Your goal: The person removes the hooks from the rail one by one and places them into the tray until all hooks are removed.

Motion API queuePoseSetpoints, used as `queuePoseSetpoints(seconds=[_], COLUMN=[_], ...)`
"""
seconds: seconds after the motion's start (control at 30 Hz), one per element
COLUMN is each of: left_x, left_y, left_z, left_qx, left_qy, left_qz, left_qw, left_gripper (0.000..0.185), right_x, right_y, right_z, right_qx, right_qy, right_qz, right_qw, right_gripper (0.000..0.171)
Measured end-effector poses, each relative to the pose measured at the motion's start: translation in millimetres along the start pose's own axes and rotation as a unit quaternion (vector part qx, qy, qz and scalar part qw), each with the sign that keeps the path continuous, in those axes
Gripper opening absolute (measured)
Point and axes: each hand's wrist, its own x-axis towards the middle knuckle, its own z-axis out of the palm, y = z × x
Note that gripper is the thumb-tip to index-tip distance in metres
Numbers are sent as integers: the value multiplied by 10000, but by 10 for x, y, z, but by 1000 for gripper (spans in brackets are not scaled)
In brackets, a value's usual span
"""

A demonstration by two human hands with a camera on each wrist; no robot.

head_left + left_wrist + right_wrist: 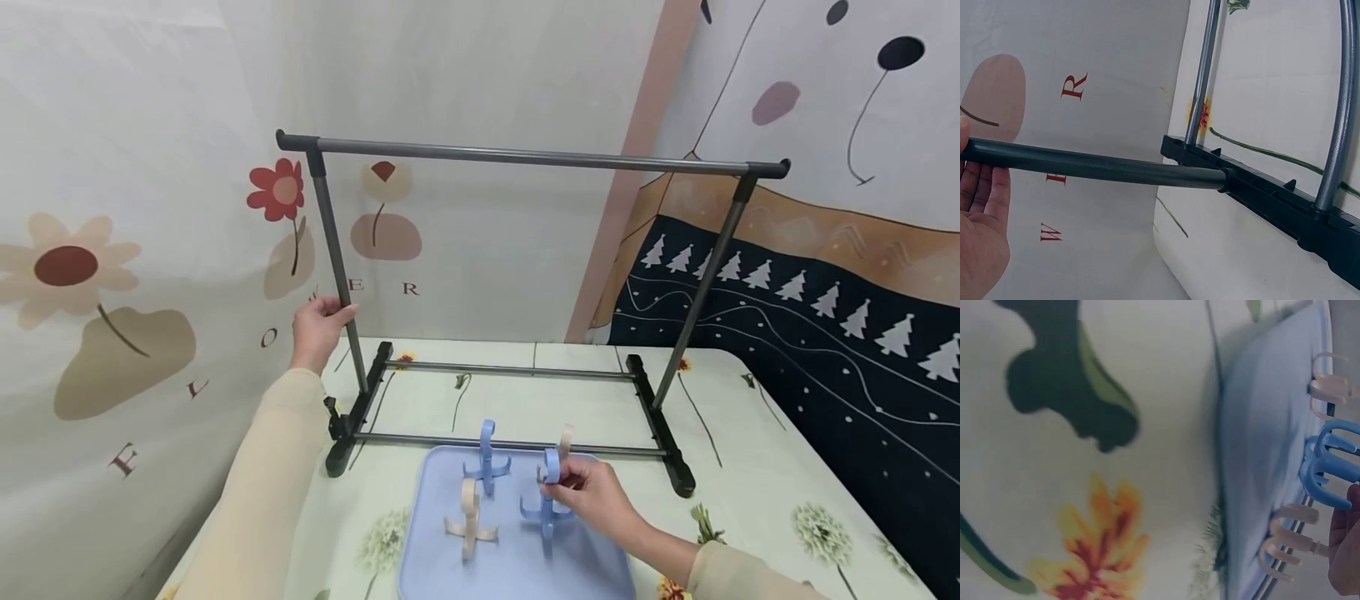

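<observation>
My left hand [315,332] grips the left upright [332,229] of a dark grey clothes rack, thumb on one side and fingers behind. In the left wrist view, that hand [988,234] lies at the frame edge, round the same pole [1097,167]. Over a light blue tray [442,575], my right hand [597,497] pinches a blue several-pronged hook [547,510] near its curved top. Another blue hook [487,458] and a beige hook [470,518] stand on the tray; a second beige hook [566,437] is partly hidden behind my right hand.
The rack's top bar [525,156] runs across above the table. Its black feet [660,425] and lower bars [510,372] rest on the flower-print cloth [750,500], just behind the tray. Printed curtains [480,75] hang close behind and at both sides.
</observation>
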Motion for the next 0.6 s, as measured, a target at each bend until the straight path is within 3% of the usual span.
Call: queuePoseSetpoints(seconds=[0.2,0.4,0.5,0.6], left_x=[6,29,7,-65], left_y=[16,39,40,52], left_z=[0,2,-20,-73], left_qx=[42,100,618,1575], left_qy=[-34,-15,-48,16], left_qz=[-73,-1,250,713], left_qw=[10000,9999,9978,9849], left_gripper=[46,42,42,48], right_x=[-94,-161,-209,-227], right_y=[92,125,159,173], right_z=[70,49,-35,-206], right_qx=[-95,-358,-512,-727], right_qy=[-228,-45,131,431], right_qz=[114,-280,-617,-778], right_qw=[9996,9990,9967,9934], right_gripper=[12,23,39,46])
